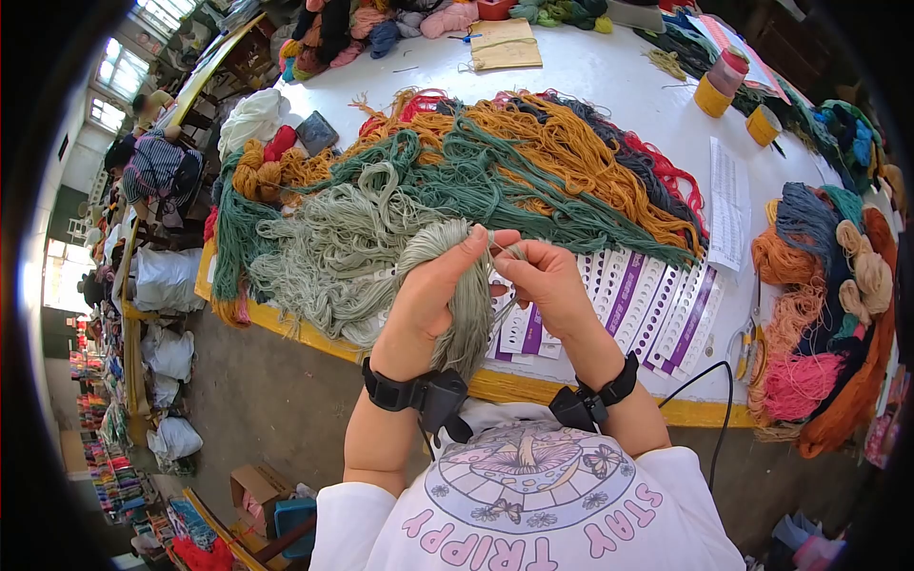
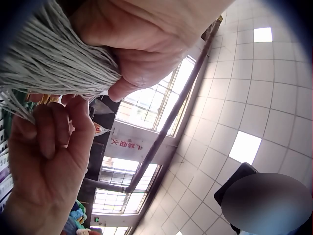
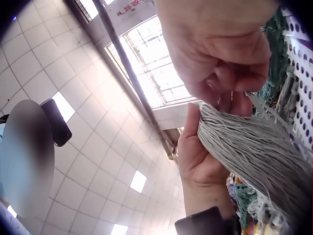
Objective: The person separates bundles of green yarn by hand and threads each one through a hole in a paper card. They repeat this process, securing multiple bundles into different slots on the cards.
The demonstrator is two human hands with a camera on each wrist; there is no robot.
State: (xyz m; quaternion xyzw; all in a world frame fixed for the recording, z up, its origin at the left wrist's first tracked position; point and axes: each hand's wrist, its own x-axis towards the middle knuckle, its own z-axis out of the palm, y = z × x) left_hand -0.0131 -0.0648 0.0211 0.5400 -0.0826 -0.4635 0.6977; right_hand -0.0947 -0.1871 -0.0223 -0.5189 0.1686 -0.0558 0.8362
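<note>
My left hand grips a thick hank of pale grey-green yarn that hangs down over the table's front edge. My right hand is curled just beside it and pinches a few thin strands pulled from the top of the hank. In the left wrist view the grey hank runs under the left palm, with the right hand below it. From the right wrist, the hank lies across the left hand while the right fingers close above it.
A big heap of green, grey, orange, dark and red yarn covers the white table. Punched purple-and-white sample cards lie under my hands. More coloured hanks sit at right, yellow tape rolls at back. A person sits far left.
</note>
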